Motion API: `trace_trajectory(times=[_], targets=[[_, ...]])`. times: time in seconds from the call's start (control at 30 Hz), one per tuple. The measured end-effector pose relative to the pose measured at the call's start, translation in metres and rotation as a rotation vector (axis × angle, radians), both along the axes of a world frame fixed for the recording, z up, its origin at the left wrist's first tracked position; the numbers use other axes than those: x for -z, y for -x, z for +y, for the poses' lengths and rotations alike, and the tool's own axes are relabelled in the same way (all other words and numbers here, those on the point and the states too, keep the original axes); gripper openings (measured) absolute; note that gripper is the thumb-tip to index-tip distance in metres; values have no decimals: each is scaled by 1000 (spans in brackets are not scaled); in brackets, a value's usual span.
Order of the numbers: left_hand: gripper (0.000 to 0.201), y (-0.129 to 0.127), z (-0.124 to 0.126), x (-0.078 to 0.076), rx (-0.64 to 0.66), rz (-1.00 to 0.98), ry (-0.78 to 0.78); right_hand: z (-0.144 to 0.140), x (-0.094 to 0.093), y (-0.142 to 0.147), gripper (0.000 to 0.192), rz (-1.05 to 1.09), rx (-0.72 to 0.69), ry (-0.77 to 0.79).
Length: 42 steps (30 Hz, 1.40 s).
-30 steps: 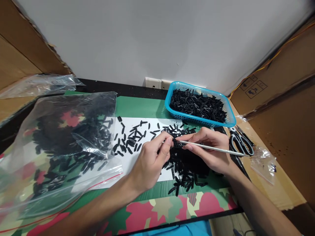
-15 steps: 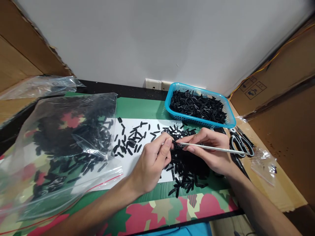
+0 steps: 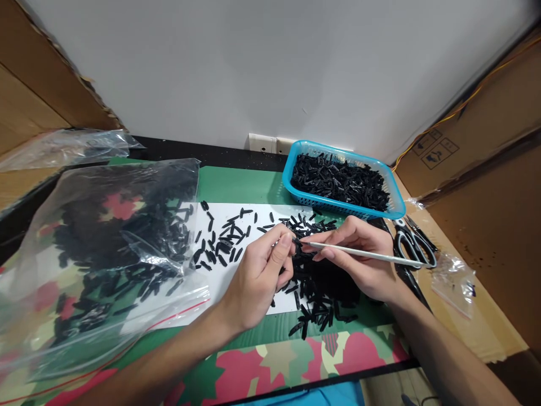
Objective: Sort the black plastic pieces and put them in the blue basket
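My left hand (image 3: 266, 276) is closed in a pinch around a small black piece (image 3: 297, 241), of which only an end shows past the fingertips. My right hand (image 3: 359, 254) holds a thin white-handled craft knife or similar slim tool (image 3: 363, 252) like a pencil. Its tip meets the black piece at my left fingertips. Beneath both hands lies a heap of short black strips (image 3: 325, 282). More loose black strips (image 3: 228, 239) are scattered over a white sheet (image 3: 220, 282) to the left.
A blue plastic basket (image 3: 287, 179) full of black strips stands at the back right. Scissors (image 3: 412, 245) lie beside it, near a small clear bag (image 3: 454, 282). A large clear zip bag (image 3: 84, 180) of black strips covers the left. Cardboard (image 3: 490, 237) walls the right side.
My left hand has shifted slightly left and up. The slim tool's tip has tilted a little, still at the left fingertips. Everything else looks the same.
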<state>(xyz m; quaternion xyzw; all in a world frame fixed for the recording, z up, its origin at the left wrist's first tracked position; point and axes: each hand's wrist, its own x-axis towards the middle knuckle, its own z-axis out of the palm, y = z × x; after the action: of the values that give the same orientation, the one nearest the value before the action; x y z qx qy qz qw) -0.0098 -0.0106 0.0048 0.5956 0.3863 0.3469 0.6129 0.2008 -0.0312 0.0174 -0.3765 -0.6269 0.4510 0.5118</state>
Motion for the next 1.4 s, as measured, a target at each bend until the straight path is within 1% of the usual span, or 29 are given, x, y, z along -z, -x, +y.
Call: trace_trajectory(times=[0.3,0.5,0.57,0.67,0.83,0.9,0.97,1.07,1.2,1.3,1.37,1.4], targets=[[36,0,0,2,-59,104,-97,-1,3,0,12,-173,54,-139],[36,-1,0,2,-76,111,-104,0,3,-1,14,-263,59,-208],[36,-1,0,1,-81,104,-96,0,2,1,14,-329,85,-275],[37,-1,0,1,-85,99,-82,1,2,4,15,-435,112,-419],[38,-2,1,4,-109,83,-64,4,9,11,14,-595,77,-674],[39,-3,2,5,-105,36,-16,4,13,14,15,-650,96,-763],[40,-4,4,5,-94,-34,65,4,17,16,15,-706,123,-838],[39,-6,6,6,-75,-133,178,4,18,20,15,-772,137,-896],[37,-7,8,4,-66,-210,261,3,18,24,14,-823,174,-968],[38,-7,7,1,-37,-215,358,3,19,23,15,-855,220,-981],[39,-7,7,1,-18,-214,414,4,22,20,15,-857,263,-958],[40,-7,6,1,-15,-214,417,5,24,17,15,-851,287,-939]])
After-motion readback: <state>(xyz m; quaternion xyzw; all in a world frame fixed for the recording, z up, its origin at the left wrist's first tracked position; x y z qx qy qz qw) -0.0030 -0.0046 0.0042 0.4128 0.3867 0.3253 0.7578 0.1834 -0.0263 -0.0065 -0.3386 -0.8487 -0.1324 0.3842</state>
